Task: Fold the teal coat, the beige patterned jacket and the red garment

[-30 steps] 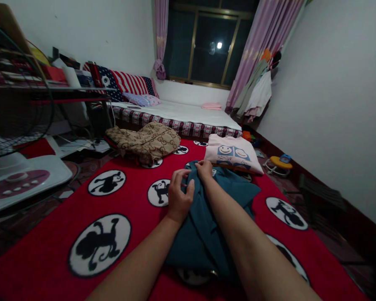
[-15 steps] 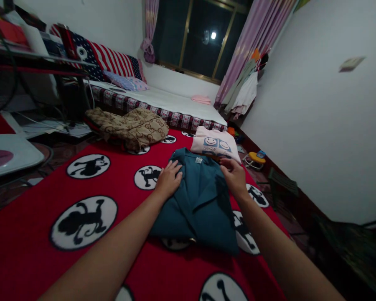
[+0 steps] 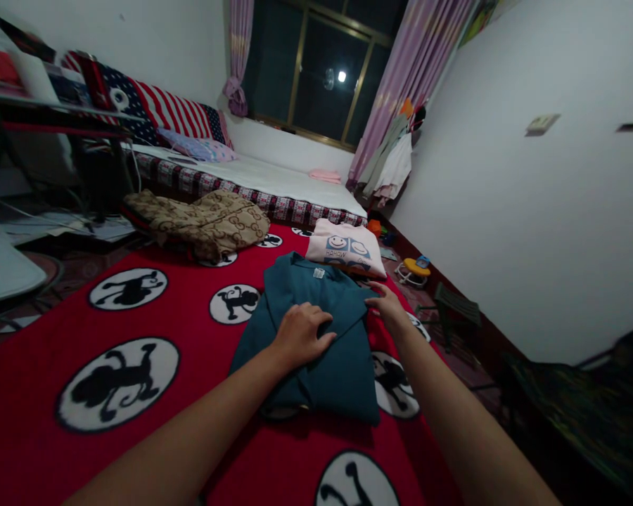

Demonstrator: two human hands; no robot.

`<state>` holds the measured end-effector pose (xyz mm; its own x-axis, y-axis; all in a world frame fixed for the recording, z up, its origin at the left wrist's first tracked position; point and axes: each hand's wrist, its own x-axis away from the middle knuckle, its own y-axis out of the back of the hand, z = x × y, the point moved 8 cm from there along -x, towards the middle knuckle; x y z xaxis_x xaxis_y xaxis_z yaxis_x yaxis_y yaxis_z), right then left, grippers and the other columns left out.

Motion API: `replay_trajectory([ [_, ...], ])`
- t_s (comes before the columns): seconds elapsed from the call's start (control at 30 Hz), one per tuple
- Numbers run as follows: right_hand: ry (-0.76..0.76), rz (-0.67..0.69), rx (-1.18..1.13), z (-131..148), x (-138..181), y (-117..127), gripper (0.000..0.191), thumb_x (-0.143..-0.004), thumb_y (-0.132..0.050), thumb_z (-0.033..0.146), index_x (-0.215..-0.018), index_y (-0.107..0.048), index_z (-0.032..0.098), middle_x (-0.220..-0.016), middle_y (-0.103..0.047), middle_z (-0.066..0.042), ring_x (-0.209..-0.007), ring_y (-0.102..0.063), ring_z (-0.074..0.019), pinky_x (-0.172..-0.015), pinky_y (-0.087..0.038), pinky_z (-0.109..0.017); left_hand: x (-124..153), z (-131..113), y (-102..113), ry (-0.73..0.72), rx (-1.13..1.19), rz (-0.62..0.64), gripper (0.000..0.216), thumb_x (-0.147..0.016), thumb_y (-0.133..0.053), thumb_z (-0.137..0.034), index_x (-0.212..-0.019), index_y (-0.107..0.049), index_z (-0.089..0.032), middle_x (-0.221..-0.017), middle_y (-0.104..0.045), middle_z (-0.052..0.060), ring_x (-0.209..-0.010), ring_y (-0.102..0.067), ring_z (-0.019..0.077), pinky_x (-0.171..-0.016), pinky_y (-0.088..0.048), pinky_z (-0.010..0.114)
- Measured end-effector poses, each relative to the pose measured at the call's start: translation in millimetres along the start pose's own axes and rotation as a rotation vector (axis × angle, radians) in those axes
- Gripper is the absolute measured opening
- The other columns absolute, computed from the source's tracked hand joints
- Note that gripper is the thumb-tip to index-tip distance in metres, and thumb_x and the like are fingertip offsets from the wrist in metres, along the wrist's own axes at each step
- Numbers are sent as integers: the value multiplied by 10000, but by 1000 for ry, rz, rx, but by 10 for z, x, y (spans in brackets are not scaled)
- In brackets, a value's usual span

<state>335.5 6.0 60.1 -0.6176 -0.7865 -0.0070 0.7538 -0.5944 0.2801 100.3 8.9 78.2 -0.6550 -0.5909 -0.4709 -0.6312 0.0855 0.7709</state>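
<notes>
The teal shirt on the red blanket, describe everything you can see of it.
The teal shirt looks like soft cloth, partly folded with its sides turned in. It lies flat on the red blanket, neck away from the person, a small white label at the collar. The left hand rests flat on its middle; the right hand touches its right edge. A pink shirt lies just beyond.

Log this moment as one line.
left hand: flat on teal garment | right hand: at its right edge | teal garment: on red blanket | pink shirt: folded, beyond
</notes>
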Motion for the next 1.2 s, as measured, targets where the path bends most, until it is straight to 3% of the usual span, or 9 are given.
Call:
replay_trajectory([
  [0.23,40,-30,50,-59,-270,13,233,-617,-503,336,-733,-626,176,-591,-613,-25,-529,-570,-160,-513,-465,-269,66,-107,-129,-158,-13,65,191,-855,-590,-313,-953,-709,-200,-894,-675,61,-891,-581,219,-801,-408,373],
  [0.33,25,-68,199,-51,-494,52,306,-715,-485,451,-645,-615,183,-476,-551,-24,-470,-535,-165,-472,-423,-267,58,-113,-137,-160,1,83,188,-858,-586,-317,-936,-715,-205,-880,-663,60,-887,-580,215,-800,-414,370],
  [0.5,56,20,497,92,-772,-131,302,-558,-764,449,-537,-637,176,-452,-574,-20,-523,-573,-194,-531,-422,-287,71,-106,-135,-169,34,54,141,-822,-624,-298,-898,-713,-218,-1130,-633,80,-1085,-552,239,-921,-417,396],
  [0.57,78,32,597,175,-787,-216,253,-489,-817,356,-524,-643,175,-477,-591,-19,-559,-587,-210,-559,-422,-295,77,-75,-140,-144,38,22,227,-783,-661,-295,-996,-691,-221,-1382,-497,98,-1267,-451,269,-1032,-366,418],
  [0.67,193,-102,719,399,-704,-228,161,-627,-730,322,-701,-708,181,-689,-679,-59,-768,-623,-251,-683,-422,-321,75,-1,-228,-62,14,64,600,-764,-672,-363,-1319,-523,-190,-1524,-323,153,-1368,-358,298,-1104,-310,447],
  [0.83,630,-405,1067,792,-381,-291,283,-855,-500,331,-971,-696,165,-998,-685,-126,-912,-601,-251,-815,-364,-365,75,36,-374,-18,-46,205,655,-820,-562,-532,-1354,-511,-156,-1493,-379,177,-1394,-324,324,-1123,-277,484],
  [0.97,496,-524,949,658,-446,-176,338,-889,-442,388,-1003,-694,193,-1009,-688,-96,-879,-605,-238,-720,-376,-327,77,32,-369,-14,-51,204,641,-835,-529,-548,-1342,-531,-155,-1487,-390,175,-1387,-340,320,-1118,-284,472],
  [1.07,345,-453,956,517,-597,-195,327,-858,-482,401,-985,-713,207,-963,-697,-97,-865,-607,-247,-674,-377,-319,80,36,-367,-3,-62,197,631,-839,-520,-552,-1329,-545,-155,-1474,-414,167,-1378,-358,315,-1118,-288,465],
  [1.2,510,-386,1153,717,-543,-430,244,-835,-519,262,-959,-713,181,-1000,-675,-117,-926,-588,-258,-770,-363,-355,80,27,-367,-8,-65,193,626,-846,-509,-555,-1329,-543,-158,-1474,-417,160,-1379,-356,311,-1121,-283,462],
])
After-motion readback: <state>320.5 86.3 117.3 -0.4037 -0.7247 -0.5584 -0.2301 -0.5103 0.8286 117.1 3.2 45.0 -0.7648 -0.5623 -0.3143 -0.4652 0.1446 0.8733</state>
